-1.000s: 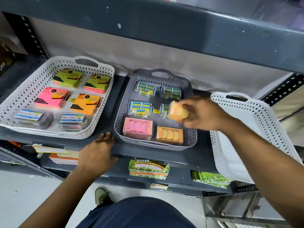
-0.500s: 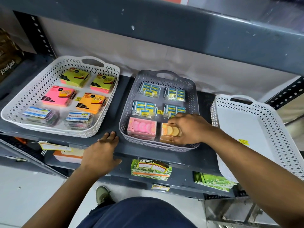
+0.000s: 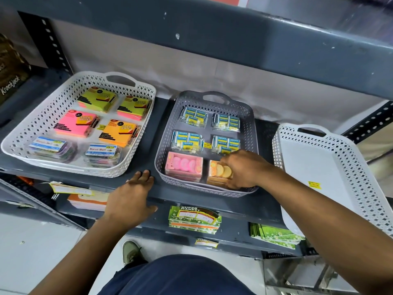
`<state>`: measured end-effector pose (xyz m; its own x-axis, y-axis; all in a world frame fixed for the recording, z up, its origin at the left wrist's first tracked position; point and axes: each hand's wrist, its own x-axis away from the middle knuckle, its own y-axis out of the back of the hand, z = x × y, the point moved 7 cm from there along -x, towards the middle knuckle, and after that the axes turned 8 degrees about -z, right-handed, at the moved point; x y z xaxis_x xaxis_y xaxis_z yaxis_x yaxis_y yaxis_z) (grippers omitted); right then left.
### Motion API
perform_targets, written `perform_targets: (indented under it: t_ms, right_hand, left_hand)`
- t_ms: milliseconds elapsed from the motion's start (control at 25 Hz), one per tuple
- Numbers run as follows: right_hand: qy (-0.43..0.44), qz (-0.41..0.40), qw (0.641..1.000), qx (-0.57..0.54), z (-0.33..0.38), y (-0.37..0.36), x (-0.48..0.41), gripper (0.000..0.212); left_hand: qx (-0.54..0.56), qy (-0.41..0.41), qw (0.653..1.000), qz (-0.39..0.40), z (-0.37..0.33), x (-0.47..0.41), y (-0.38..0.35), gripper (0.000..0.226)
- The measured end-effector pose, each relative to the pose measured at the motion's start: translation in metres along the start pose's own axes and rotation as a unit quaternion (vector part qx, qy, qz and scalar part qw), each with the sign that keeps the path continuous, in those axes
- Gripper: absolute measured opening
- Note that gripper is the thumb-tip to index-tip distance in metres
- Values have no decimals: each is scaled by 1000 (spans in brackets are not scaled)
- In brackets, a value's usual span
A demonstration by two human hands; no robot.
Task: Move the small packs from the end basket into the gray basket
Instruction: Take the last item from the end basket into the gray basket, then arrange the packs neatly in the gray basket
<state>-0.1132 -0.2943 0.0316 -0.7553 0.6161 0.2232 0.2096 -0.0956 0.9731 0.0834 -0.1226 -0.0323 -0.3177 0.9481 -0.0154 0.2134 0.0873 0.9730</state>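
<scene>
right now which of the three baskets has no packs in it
The white basket at the right end: its floor is bare apart from a small yellow sticker. The gray basket and the left white basket both hold packs.

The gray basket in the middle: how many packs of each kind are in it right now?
In the gray basket:
Blue-and-yellow packs: 4
Pink pack: 1 showing on top
Orange pack: 1 showing on top, under the right hand
Total: 6 showing; more may sit beneath the pink and orange ones.
</scene>
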Motion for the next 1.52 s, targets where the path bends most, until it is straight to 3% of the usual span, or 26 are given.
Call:
perform_targets:
  t_ms: [280,360,440,520,720,880,1000,1040,1160,1280,1360,1440,1520]
  right_hand:
    - [-6,59,998,-3,1,-8,6,54]
    - [-21,112,991,-67,-11,0,6,81]
    - [-62,79,982,-160,-30,28,-12,100]
    - [-84,3,985,-148,-44,47,-41,92]
    - [-108,73,990,-48,-42,-3,-73,73]
    - [-101,106,988,-56,-57,1,-93,82]
    - [-114,-25,989,-92,-71,43,-116,56]
    - [-113,-48,989,-85,-74,49,-123,58]
    - [-113,-20,992,-55,-75,35,-135,79]
    - [-126,-41,991,-34,-77,29,-143,81]
    - [-121,-26,992,-33,-76,31,-151,75]
    - [-87,-32,996,13,-68,38,-158,53]
    - [-79,-31,996,-6,-66,42,-158,54]
  left_hand:
    - [2,-3,1000,0,1,0,-1,84]
    - [5,-4,1000,5,0,0,-1,85]
    - [9,-3,1000,7,0,0,0,85]
    - [11,-4,1000,9,0,0,1,85]
    - [15,-9,1000,14,0,1,2,86]
    - [16,-11,1000,17,1,0,3,86]
    - [2,-18,1000,21,0,0,4,86]
    - [0,-19,1000,25,0,0,4,87]
    - [-7,-24,999,40,1,-1,5,87]
    - [-1,-32,999,43,3,-3,5,85]
    - [2,-33,998,45,3,-3,5,84]
    - [2,-37,998,47,3,-3,6,84]
    - [1,-41,998,48,4,-3,6,85]
